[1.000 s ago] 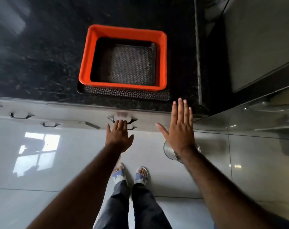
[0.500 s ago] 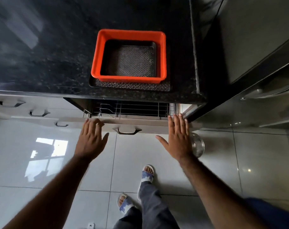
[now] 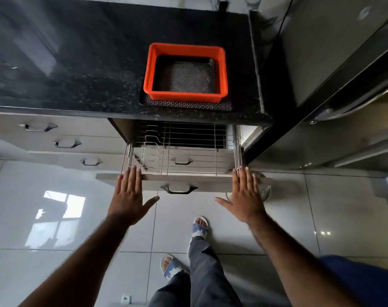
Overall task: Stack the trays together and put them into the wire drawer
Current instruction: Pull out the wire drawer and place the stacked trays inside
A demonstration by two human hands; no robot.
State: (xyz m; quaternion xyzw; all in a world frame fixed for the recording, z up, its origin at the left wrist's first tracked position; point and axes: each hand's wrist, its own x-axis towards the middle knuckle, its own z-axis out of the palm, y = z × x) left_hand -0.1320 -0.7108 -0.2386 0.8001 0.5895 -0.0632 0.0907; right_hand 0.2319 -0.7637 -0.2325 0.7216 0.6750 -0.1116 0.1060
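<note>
Stacked trays on counter; wire drawer out, both hands' fingers spread, empty.

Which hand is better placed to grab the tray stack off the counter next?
Right, marginally. The orange tray stack sits toward the counter's right end, roughly above the right hand. The left hand is open too, but further off to the side.
</note>
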